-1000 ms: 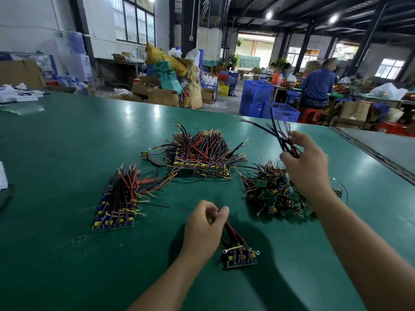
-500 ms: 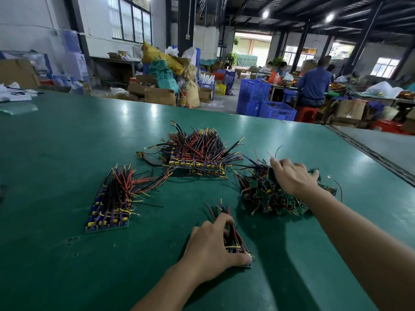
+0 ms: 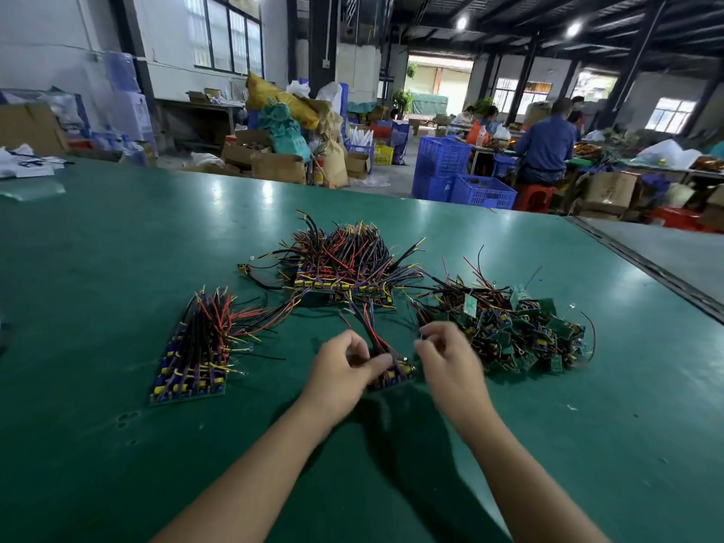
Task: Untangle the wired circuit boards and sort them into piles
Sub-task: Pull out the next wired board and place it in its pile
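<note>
On the green table (image 3: 117, 268), my left hand (image 3: 344, 366) grips the red and black wires of a small bundle of wired circuit boards (image 3: 393, 376) that lies in front of me. My right hand (image 3: 446, 356) hovers just right of that bundle with its fingers curled. It is blurred, so a grip cannot be made out. A flat, aligned pile of boards (image 3: 192, 354) lies to the left. A second sorted pile (image 3: 344, 268) sits behind the hands. A tangled heap of green boards and wires (image 3: 513, 331) lies to the right.
The table's right edge runs along a dark seam (image 3: 642, 268) next to a grey surface. Papers (image 3: 27, 166) lie at the far left corner. Beyond the table stand blue crates (image 3: 462, 178) and cardboard boxes, and people are seated at other benches.
My right hand dropped from holding wires in the air onto the tangled heap, then moved left toward the small bundle. My left hand shifted from pressing the bundle to gripping its wires.
</note>
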`<action>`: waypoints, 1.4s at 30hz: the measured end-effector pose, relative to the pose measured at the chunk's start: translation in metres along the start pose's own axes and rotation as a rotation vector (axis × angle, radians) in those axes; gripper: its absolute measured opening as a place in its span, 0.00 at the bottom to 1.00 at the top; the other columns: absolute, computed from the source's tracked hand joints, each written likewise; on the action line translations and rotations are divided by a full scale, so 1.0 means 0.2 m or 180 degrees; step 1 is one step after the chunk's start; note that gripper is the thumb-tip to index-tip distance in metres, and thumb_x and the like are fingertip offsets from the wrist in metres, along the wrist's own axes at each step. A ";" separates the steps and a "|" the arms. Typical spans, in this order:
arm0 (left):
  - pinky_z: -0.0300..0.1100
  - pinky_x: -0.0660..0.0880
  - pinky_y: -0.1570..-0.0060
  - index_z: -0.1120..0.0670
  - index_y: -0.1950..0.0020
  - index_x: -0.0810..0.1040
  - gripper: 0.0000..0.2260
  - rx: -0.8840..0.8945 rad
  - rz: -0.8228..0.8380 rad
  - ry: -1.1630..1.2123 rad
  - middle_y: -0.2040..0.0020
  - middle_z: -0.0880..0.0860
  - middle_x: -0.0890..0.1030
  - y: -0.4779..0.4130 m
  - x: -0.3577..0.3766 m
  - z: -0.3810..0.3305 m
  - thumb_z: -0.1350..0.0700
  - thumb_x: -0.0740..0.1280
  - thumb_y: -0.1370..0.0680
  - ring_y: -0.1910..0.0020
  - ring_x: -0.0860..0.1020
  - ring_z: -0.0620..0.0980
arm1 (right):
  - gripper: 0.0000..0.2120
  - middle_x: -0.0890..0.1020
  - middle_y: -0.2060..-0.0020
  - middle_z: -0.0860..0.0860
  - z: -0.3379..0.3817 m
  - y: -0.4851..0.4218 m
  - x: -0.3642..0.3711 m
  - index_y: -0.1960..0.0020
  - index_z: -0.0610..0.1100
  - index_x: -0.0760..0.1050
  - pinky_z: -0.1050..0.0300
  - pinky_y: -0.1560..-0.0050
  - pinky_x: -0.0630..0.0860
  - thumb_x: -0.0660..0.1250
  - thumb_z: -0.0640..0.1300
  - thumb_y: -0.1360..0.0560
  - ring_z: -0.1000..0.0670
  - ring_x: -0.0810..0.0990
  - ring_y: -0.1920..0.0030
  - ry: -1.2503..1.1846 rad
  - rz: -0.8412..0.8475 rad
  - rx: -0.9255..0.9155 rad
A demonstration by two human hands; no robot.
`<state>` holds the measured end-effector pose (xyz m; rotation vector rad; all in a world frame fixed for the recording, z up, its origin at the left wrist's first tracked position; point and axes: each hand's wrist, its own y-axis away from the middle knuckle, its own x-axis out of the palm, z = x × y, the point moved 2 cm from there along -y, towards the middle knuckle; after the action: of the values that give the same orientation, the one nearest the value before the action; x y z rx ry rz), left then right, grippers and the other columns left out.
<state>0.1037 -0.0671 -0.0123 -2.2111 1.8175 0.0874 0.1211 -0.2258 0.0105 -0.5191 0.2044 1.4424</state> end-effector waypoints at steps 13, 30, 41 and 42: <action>0.31 0.67 0.61 0.51 0.61 0.70 0.10 0.1139 -0.1003 -0.1104 0.63 0.46 0.74 -0.05 -0.18 0.04 0.58 0.70 0.25 0.63 0.71 0.43 | 0.09 0.84 0.61 0.39 -0.04 -0.03 0.20 0.44 0.31 0.73 0.57 0.65 0.81 0.56 0.33 0.20 0.45 0.82 0.67 -0.2803 0.0953 0.1181; 0.39 0.73 0.69 0.57 0.54 0.68 0.26 -0.0538 0.0619 0.1084 0.62 0.52 0.77 0.00 -0.11 0.12 0.45 0.78 0.38 0.70 0.76 0.47 | 0.09 0.83 0.60 0.43 -0.12 0.01 0.22 0.48 0.37 0.80 0.58 0.64 0.77 0.63 0.32 0.23 0.48 0.80 0.66 -0.2516 0.1373 0.0722; 0.35 0.64 0.74 0.50 0.61 0.63 0.23 0.0241 -0.0172 0.0060 0.72 0.42 0.68 0.02 -0.10 0.15 0.45 0.76 0.38 0.74 0.63 0.40 | 0.17 0.79 0.45 0.54 -0.02 0.10 0.23 0.40 0.50 0.75 0.59 0.49 0.78 0.74 0.44 0.27 0.55 0.80 0.46 -0.0759 0.0359 -0.0441; 0.38 0.64 0.74 0.50 0.61 0.63 0.22 0.0258 -0.0158 0.0045 0.73 0.42 0.68 0.02 -0.09 0.16 0.47 0.76 0.37 0.74 0.64 0.43 | 0.17 0.81 0.48 0.56 -0.02 0.11 0.23 0.43 0.51 0.75 0.58 0.51 0.78 0.76 0.46 0.29 0.56 0.81 0.48 -0.0682 0.0197 -0.0368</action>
<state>0.1004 -0.0422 -0.0389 -2.2045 1.7403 -0.0115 0.1069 -0.1853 -0.0182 -0.4509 -0.0341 1.5650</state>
